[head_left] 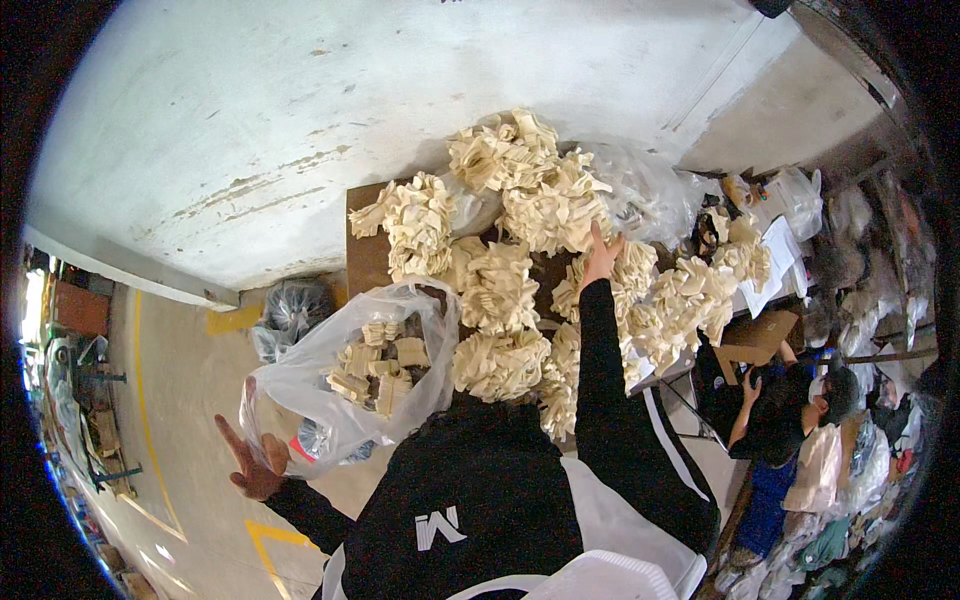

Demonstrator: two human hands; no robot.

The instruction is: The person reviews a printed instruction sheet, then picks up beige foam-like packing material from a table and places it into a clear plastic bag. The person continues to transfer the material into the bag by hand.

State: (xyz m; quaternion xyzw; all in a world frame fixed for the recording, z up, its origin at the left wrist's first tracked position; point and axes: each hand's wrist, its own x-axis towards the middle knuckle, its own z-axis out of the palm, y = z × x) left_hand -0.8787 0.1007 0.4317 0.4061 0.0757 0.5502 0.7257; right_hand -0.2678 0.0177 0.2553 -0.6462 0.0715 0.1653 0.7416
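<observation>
Cream-coloured bundles of folded, ruffled strips (497, 285) lie heaped across a brown board surface (364, 246). My right hand (600, 258) reaches over the middle of the heap, its fingers apart and touching or just above the bundles. At the left a clear plastic bag (300, 385) gapes wide, with several small cream stacks (375, 370) inside it. My left hand (258, 465) is at the bag's outer left edge, with fingers stretched out and the plastic lying against it. Whether the thumb pinches the film is hard to see.
A pale wall (330, 110) rises behind the surface. Crumpled clear plastic (645, 195) and white papers (778, 265) lie to the right. A co-worker (790, 410) handles a cardboard box (757, 337) there. A dark filled bag (297, 305) stands on the floor at left.
</observation>
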